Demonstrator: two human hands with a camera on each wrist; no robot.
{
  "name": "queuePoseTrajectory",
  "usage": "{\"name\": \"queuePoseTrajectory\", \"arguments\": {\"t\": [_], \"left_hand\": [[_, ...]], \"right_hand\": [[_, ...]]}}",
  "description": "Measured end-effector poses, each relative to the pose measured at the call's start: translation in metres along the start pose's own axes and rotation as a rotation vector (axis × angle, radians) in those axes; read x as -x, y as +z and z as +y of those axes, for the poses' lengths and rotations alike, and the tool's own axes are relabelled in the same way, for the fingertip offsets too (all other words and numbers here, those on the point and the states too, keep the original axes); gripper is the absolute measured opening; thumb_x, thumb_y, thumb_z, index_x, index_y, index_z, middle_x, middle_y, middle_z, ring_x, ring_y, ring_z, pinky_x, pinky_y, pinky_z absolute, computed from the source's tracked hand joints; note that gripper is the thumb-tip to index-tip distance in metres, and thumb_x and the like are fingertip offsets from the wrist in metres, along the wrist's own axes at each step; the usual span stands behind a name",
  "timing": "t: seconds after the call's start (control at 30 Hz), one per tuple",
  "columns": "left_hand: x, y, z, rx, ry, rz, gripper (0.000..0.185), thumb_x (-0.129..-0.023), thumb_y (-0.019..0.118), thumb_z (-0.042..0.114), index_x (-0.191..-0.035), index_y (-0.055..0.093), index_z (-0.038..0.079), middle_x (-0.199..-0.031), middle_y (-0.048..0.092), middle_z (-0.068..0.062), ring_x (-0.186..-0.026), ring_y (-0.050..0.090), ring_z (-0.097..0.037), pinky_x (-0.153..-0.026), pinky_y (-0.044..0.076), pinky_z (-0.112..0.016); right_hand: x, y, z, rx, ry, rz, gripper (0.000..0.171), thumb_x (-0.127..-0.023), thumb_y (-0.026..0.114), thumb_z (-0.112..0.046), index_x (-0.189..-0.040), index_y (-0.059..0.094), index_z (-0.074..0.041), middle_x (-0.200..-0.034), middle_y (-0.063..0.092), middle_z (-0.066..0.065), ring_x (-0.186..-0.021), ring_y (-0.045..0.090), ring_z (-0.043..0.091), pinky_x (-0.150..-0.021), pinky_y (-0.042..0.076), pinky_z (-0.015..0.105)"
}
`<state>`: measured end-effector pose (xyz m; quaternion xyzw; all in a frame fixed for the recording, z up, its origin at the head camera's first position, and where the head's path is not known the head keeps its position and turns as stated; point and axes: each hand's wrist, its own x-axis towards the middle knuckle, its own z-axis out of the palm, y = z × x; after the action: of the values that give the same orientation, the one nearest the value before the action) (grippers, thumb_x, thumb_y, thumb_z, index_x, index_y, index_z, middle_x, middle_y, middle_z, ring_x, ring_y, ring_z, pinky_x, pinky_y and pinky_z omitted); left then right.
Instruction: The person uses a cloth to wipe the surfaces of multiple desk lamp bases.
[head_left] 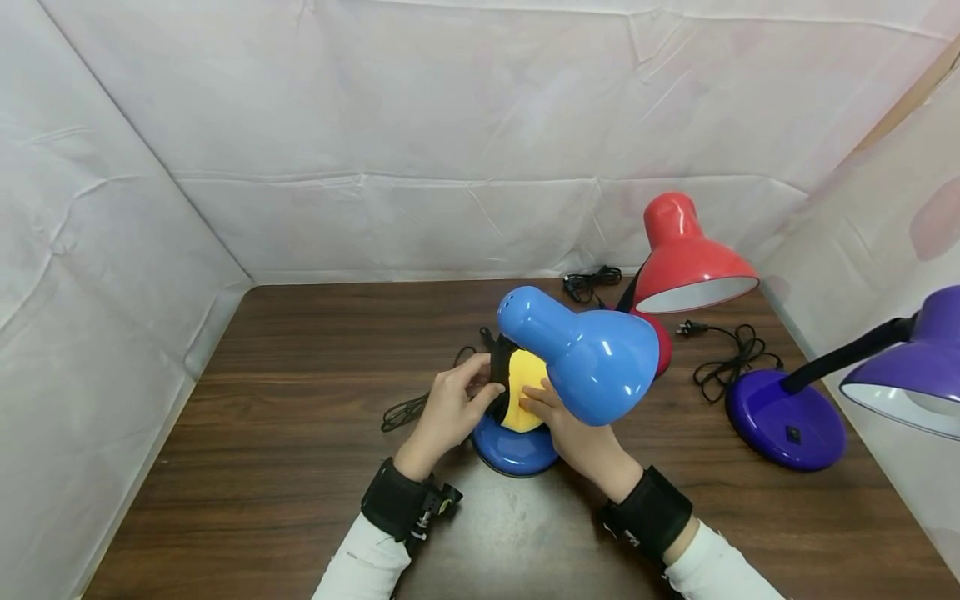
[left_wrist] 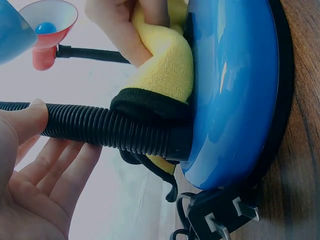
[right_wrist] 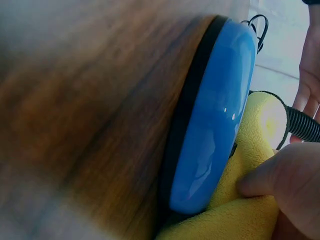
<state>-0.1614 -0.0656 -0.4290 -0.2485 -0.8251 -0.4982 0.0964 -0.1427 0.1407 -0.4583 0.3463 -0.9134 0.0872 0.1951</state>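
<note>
A blue desk lamp stands at the middle of the table, its shade (head_left: 609,360) tilted out over the right hand and its round base (head_left: 514,454) flat on the wood. In the left wrist view, the left hand (head_left: 453,404) holds the lamp's black ribbed neck (left_wrist: 95,124) between thumb and fingers. A yellow cloth (head_left: 523,385) with black edging lies against the base, bunched beside the neck. The right hand (head_left: 576,437) grips this cloth, fingers pushed into its folds at the top of the base, as the right wrist view (right_wrist: 295,180) shows.
At the back right stands a red lamp (head_left: 693,267), and a purple lamp (head_left: 787,421) is at the right edge. Coiled cords lie behind the red lamp and beside the purple one. The blue lamp's plug (left_wrist: 220,212) and cord (head_left: 405,412) lie left of its base.
</note>
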Motion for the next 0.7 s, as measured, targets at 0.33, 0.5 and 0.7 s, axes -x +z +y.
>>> {"name": "queuePoseTrajectory", "arguments": {"t": [0.33, 0.5, 0.7], "left_hand": [[0.000, 0.000, 0.001, 0.000, 0.003, 0.003, 0.028, -0.084, 0.066, 0.004, -0.110, 0.059, 0.010, -0.091, 0.067, -0.004, -0.083, 0.065, -0.011, -0.070, 0.053, -0.018], [0.000, 0.000, 0.000, -0.031, 0.023, 0.011, 0.029, -0.083, 0.066, 0.005, -0.110, 0.059, 0.009, -0.088, 0.067, -0.003, -0.078, 0.064, -0.010, -0.067, 0.054, -0.020], [0.001, -0.001, 0.000, -0.033, 0.020, 0.012, 0.029, -0.083, 0.066, 0.004, -0.110, 0.059, 0.010, -0.088, 0.067, -0.003, -0.079, 0.064, -0.008, -0.067, 0.053, -0.019]], "right_hand": [[-0.003, 0.000, 0.000, -0.011, 0.015, 0.014, 0.022, -0.085, 0.063, -0.010, -0.106, 0.070, -0.008, -0.108, 0.068, 0.009, -0.110, 0.058, 0.034, -0.099, 0.038, 0.054], [0.001, -0.001, -0.003, 0.004, 0.016, 0.004, 0.022, -0.086, 0.061, -0.010, -0.107, 0.070, -0.007, -0.110, 0.067, 0.010, -0.110, 0.058, 0.034, -0.099, 0.037, 0.055], [0.004, -0.003, -0.008, 0.029, 0.020, -0.022, 0.024, -0.085, 0.063, -0.010, -0.109, 0.069, -0.009, -0.112, 0.066, 0.009, -0.112, 0.057, 0.034, -0.099, 0.037, 0.055]]}}
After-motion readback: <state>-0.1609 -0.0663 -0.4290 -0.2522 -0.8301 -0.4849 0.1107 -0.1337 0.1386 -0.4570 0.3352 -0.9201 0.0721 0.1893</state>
